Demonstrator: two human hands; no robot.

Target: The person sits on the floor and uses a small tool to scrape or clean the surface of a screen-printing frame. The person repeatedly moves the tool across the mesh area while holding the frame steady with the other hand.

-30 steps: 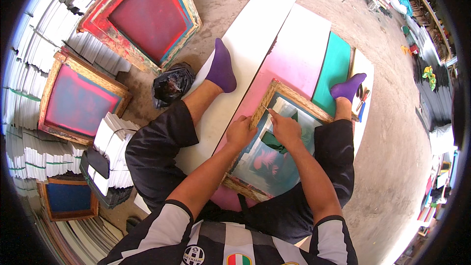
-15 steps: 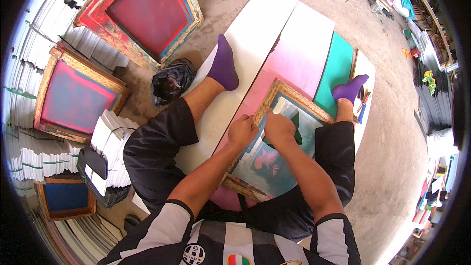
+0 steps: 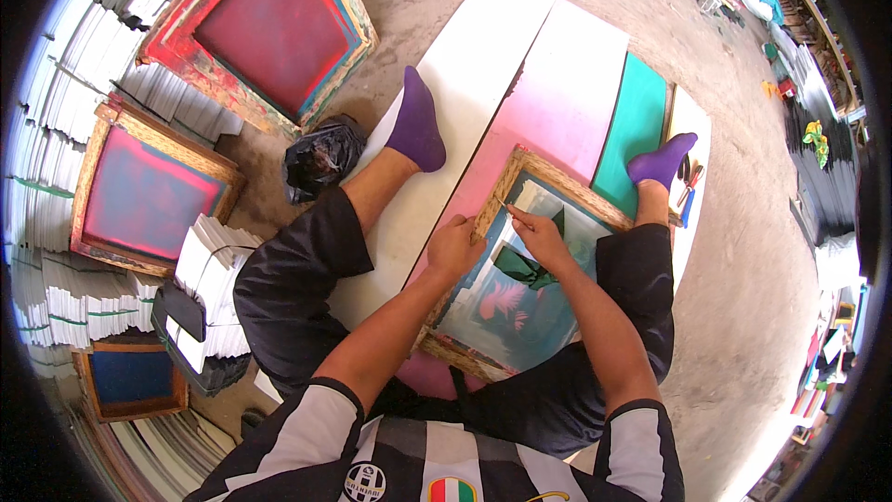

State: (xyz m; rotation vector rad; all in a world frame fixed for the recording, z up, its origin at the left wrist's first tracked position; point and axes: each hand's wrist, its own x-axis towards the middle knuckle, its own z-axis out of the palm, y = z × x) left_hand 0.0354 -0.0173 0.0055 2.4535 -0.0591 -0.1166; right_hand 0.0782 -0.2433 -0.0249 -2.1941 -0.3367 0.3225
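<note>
A wood-edged screen printing frame (image 3: 576, 188) lies tilted across my lap between my legs. Its mesh is blue-grey with pale patches and a pink leafy motif (image 3: 503, 299). My left hand (image 3: 452, 247) grips the frame's left rail, fingers curled round the wood. Over the mesh, close to that rail, my right hand (image 3: 543, 240) is closed in a pinch. A thin sliver shows near its fingertips, too small to make out. Dark green crumpled material (image 3: 522, 268) rests on the mesh beneath my right hand and partly behind it.
Long white, pink-tinted (image 3: 556, 121) and green boards (image 3: 632, 112) lie under my legs. Red-handled pliers (image 3: 689, 188) rest by my right foot. At left stand a red-stained screen frame (image 3: 279, 28), another frame (image 3: 149, 191), a black plastic bag (image 3: 321, 158) and stacked white sheets (image 3: 218, 288).
My right hand has drawn back slightly from the left rail, and its fingers have shifted. More of the green material shows. My left hand keeps its grip on the frame.
</note>
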